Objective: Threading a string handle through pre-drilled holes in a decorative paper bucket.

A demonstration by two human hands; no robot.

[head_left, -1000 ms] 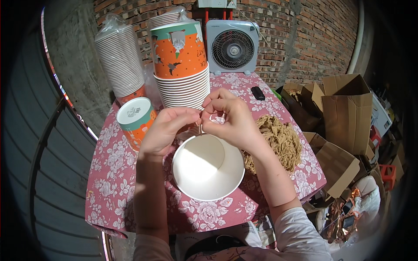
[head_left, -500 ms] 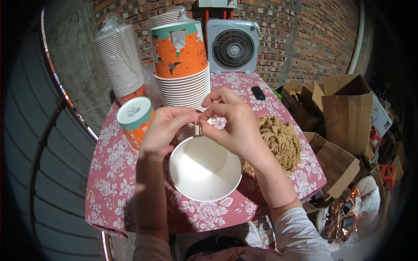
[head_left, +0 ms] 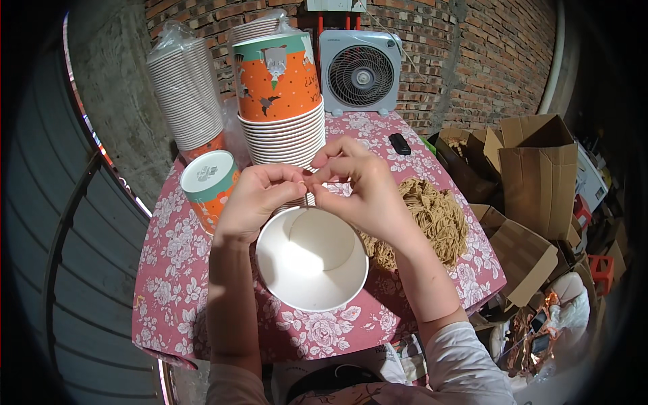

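left hand (head_left: 253,202) is pinching, palm turned inward, thumb and forefinger drawn together; what, if anything, is between the tips is too small to tell. right hand (head_left: 358,185) is meeting it tip to tip, its thumb and forefinger also bent into a close pinch; cannot tell what it is gripping.

white-lined paper bucket (head_left: 314,263) is sitting between my forearms, just under the fingertips, its wide mouth tilting toward me, sun falling on part of the inside. fingers are hiding whether they are touching its far rim.

heap of tan cord (head_left: 435,226) is lying just beyond my right forearm. orange-and-green paper bucket (head_left: 210,182) is resting bottom up by my left hand. tall nested bucket stack (head_left: 280,135) is standing straight behind both hands.

farther back, a grey box fan (head_left: 361,73) is standing near the brick wall (head_left: 499,61). pink floral tablecloth (head_left: 172,283) is lying under it all.
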